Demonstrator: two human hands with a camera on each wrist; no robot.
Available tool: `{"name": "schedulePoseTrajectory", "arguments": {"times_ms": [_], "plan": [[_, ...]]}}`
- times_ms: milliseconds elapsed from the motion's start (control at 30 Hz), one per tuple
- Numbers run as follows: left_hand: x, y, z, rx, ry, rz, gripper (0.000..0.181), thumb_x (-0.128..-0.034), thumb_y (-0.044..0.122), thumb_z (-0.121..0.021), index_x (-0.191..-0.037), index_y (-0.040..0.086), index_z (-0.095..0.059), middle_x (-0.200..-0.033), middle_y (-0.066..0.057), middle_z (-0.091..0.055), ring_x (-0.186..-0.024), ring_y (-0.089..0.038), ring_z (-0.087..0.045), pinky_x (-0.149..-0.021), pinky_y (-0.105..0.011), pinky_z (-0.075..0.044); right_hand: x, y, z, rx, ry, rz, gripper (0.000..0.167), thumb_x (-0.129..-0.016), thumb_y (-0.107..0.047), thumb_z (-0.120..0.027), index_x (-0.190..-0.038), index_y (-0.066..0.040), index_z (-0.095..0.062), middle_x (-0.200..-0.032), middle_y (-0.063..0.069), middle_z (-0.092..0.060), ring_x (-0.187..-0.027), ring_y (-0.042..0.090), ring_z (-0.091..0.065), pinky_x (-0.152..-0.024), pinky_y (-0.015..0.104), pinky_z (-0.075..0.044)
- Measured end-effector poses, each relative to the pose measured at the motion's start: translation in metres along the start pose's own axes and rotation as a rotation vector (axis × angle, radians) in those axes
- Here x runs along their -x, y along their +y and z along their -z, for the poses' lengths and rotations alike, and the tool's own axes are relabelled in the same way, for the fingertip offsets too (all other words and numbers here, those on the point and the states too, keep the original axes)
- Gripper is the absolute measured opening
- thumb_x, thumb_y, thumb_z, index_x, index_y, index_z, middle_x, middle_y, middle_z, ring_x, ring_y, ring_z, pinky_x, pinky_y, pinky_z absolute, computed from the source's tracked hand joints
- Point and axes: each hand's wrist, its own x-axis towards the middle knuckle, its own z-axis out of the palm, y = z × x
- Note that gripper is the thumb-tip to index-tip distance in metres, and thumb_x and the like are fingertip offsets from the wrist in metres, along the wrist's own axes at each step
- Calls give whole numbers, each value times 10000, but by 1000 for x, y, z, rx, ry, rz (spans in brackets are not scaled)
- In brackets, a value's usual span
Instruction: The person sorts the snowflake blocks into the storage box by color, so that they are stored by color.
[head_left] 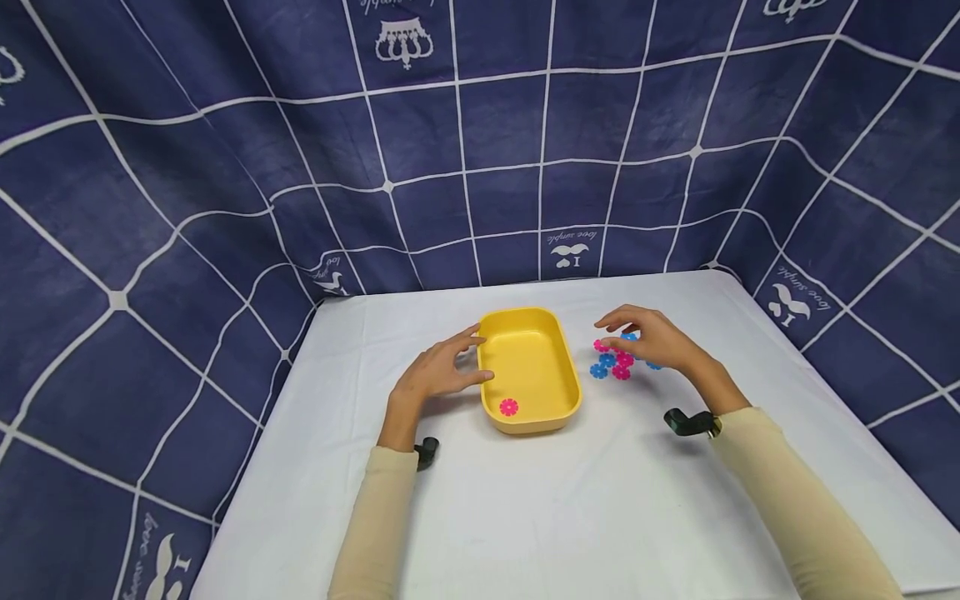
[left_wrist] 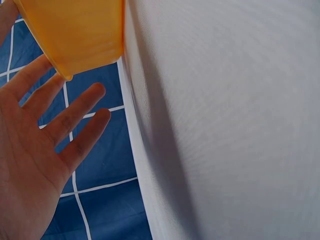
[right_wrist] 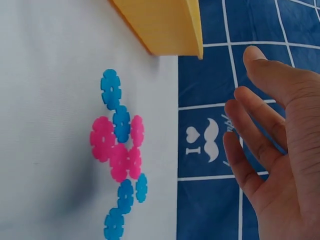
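Observation:
A yellow tray (head_left: 528,358) stands on the white tabletop, with one pink snowflake disc (head_left: 509,407) lying in its near left corner. My left hand (head_left: 437,368) is at the tray's left rim, its fingers spread and the thumb reaching over the edge. Whether it touches the tray is hard to tell, even in the left wrist view, where the hand (left_wrist: 35,135) is seen palm-side. To the right of the tray, my right hand (head_left: 654,337) hovers over a loose group of pink discs (right_wrist: 102,140) and blue discs (right_wrist: 111,89), its fingers relaxed and holding nothing. It partly hides the group in the head view.
White cloth (head_left: 510,508) covers the table. Behind it and at both sides hang dark blue curtains (head_left: 502,200) with white grid lines. Each wrist carries a small black camera, one (head_left: 427,452) on the left and another (head_left: 688,422) on the right.

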Motion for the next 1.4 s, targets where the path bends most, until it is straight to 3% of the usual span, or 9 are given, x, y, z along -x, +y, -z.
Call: {"name": "schedulePoseTrajectory", "arguments": {"times_ms": [333, 700, 1167, 1400], "plan": [[-1, -1, -2, 4, 5, 4, 849, -875, 769, -714, -1557, 281, -584, -1726, 166, -356, -1552, -221, -435, -1216, -561, -404, 6, 9, -9, -23, 5, 6, 367, -960, -147, -835, -1304, -48, -755, -1242, 164, -747, -1142, 379, -700, -1012, 592, -573], [0, -1, 0, -4, 13, -30, 855, -887, 735, -729, -1558, 224, -587, -1730, 133, -365, -1538, -252, -456, -1216, -553, -406, 9, 17, -19, -20, -15, -53, 343, -969, -181, -830, -1280, -50, -764, -1229, 136, -759, -1116, 351, -703, -998, 560, -587], [0, 2, 1, -14, 4, -5, 849, -887, 745, -722, -1568, 258, -576, -1732, 150, -352, -1544, -243, -447, -1225, -548, -395, 20, 35, -23, -6, -21, -74, 345, -956, -156, -842, -1270, -35, -769, -1171, 109, -756, -1071, 318, -698, -993, 556, -592], [0, 3, 0, -5, 10, -4, 795, -902, 661, -767, -1562, 259, -582, -1732, 142, -357, -1536, -256, -457, -1221, -557, -397, 29, 45, -23, 11, -63, -115, 294, -960, -130, -821, -1234, -28, -784, -1119, 101, -748, -1014, 271, -672, -924, 451, -618]]}}
